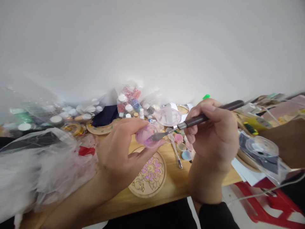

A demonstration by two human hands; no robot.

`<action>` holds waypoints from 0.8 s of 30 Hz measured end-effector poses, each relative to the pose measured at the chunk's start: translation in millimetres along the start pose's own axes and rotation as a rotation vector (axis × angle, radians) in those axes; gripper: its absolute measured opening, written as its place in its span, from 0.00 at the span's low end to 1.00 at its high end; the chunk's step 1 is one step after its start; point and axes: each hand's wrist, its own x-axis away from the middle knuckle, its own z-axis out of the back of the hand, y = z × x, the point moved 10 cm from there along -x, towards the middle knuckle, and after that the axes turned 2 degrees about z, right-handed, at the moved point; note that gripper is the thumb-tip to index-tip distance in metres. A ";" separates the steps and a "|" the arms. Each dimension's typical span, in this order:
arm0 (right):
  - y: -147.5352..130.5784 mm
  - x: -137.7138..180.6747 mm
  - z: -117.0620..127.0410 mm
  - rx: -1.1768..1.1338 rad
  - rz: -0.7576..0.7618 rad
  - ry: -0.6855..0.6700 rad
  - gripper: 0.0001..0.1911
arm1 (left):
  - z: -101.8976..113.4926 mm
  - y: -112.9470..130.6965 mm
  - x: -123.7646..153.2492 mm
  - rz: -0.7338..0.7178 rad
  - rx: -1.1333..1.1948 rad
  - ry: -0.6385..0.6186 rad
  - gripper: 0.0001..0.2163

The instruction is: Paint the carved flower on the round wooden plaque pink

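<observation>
My left hand [119, 152] is closed around a small clear cup of pink paste [145, 135], held tilted above the table. My right hand [214, 133] pinches a dark-handled palette knife [209, 115]; its metal blade tip reaches into the cup's mouth. Below both hands a round wooden disc [149, 176] lies flat on the wooden table [171, 187], with a flower outline partly filled in purple-pink.
Small paint cups in pink, cream and blue [183, 148] and a loose tool [176, 152] lie beside the disc. Crumpled plastic bags [40, 171] fill the left. Jars and bead bottles [130, 103] crowd the back. A bagged clear lid [262, 152] and a red stool [262, 200] are at right.
</observation>
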 end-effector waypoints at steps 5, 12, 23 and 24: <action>-4.7 -0.7 3.7 0.097 0.044 0.002 0.17 | 2.8 5.2 4.4 -0.012 0.029 0.095 0.13; -4.9 3.9 16.5 0.060 0.036 -0.057 0.12 | -13.4 -4.5 5.6 -0.106 0.031 0.016 0.12; 89.2 133.4 118.2 0.162 -0.357 0.399 0.11 | -78.9 -119.8 94.3 0.116 0.120 -0.335 0.13; 96.1 146.1 123.0 0.182 -0.387 0.426 0.10 | -79.7 -122.4 100.9 0.102 0.102 -0.344 0.12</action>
